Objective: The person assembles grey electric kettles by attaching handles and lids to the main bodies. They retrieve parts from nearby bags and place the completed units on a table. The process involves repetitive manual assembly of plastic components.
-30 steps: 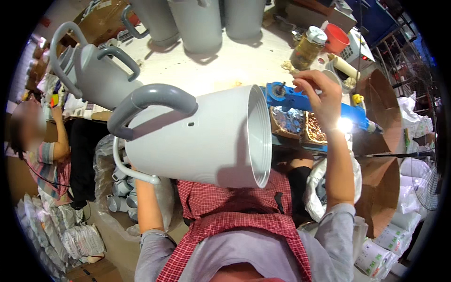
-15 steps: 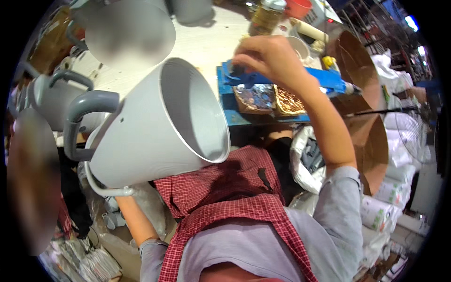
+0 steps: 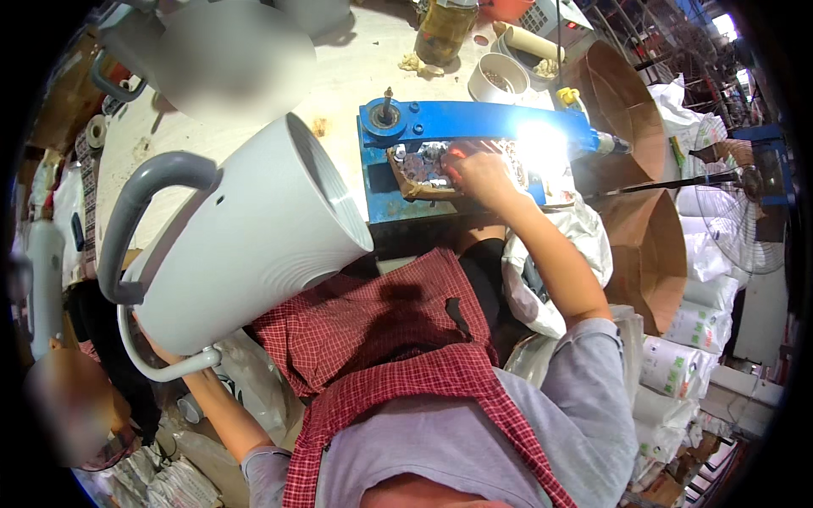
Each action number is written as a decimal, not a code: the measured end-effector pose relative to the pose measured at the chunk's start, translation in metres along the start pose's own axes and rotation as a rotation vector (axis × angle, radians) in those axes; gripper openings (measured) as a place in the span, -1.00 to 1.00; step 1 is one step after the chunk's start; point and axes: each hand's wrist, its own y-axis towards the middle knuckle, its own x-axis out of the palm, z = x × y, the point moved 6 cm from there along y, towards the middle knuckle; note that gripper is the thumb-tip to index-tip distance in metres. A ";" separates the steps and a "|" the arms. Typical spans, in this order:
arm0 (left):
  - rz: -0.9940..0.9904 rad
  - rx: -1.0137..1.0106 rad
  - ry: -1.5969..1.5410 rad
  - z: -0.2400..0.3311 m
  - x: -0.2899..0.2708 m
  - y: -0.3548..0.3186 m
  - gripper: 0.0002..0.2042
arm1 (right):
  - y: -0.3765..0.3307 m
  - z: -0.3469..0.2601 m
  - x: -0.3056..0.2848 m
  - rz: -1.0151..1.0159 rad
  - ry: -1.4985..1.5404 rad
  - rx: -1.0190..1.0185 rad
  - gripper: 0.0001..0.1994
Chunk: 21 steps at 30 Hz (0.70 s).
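A large white plastic jug body (image 3: 246,245) with a grey handle (image 3: 135,212) lies tilted across my lap, its open threaded mouth facing up and right. My left hand (image 3: 155,343) supports it from below at its base and is mostly hidden behind it. My right hand (image 3: 476,173) reaches forward into a shallow tray of small metal parts (image 3: 419,165) on a blue metal press fixture (image 3: 457,118). Its fingers are curled down among the parts, and I cannot see whether they hold one.
More white jugs (image 3: 229,51) stand on the pale worktable (image 3: 356,76). A glass jar (image 3: 445,30) and a white bowl (image 3: 498,78) sit behind the fixture. Brown cardboard cones (image 3: 631,118), white sacks (image 3: 677,364) and a fan (image 3: 741,220) crowd the right. Another person (image 3: 76,406) is at lower left.
My right hand has come down from the raised blue fixture arm into the parts tray. The jug has swung so its mouth points up and right.
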 end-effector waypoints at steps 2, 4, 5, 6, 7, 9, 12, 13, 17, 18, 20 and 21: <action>0.052 -0.043 -0.028 0.001 0.015 -0.006 -0.59 | 0.003 -0.006 0.001 0.108 -0.083 -0.072 -0.90; 0.068 -0.061 -0.057 0.000 0.018 -0.007 -0.58 | 0.001 -0.007 -0.006 0.157 0.013 -0.094 -0.87; 0.079 -0.073 -0.080 -0.003 0.018 -0.007 -0.58 | 0.000 -0.006 -0.012 0.180 0.055 -0.109 -0.86; 0.071 -0.015 -0.009 -0.003 0.013 -0.006 -0.57 | -0.002 -0.004 -0.018 0.204 0.058 -0.132 -0.84; 0.048 -0.025 -0.039 -0.003 0.017 -0.008 -0.56 | -0.007 -0.009 -0.030 0.286 0.149 -0.141 -0.84; 0.011 -0.040 -0.103 0.002 0.029 -0.014 -0.54 | -0.012 -0.019 -0.069 0.447 0.335 -0.168 -0.81; -0.033 -0.136 -0.106 0.009 0.049 -0.019 -0.53 | 0.005 -0.040 -0.142 0.699 0.456 -0.232 -0.68; -0.078 -0.165 -0.111 0.005 0.049 -0.016 -0.53 | 0.012 -0.043 -0.156 0.791 0.477 -0.238 -0.66; -0.013 -0.184 -0.051 0.002 0.061 -0.013 -0.50 | 0.049 -0.053 -0.156 0.765 0.409 -0.300 -0.66; -0.013 -0.201 -0.035 0.003 0.063 -0.013 -0.50 | 0.051 -0.055 -0.154 0.734 0.412 -0.287 -0.66; -0.042 -0.259 -0.014 0.004 0.068 -0.014 -0.50 | 0.052 -0.054 -0.147 0.685 0.445 -0.288 -0.63; -0.071 -0.299 -0.017 0.003 0.072 -0.015 -0.50 | 0.052 -0.053 -0.146 0.678 0.468 -0.290 -0.63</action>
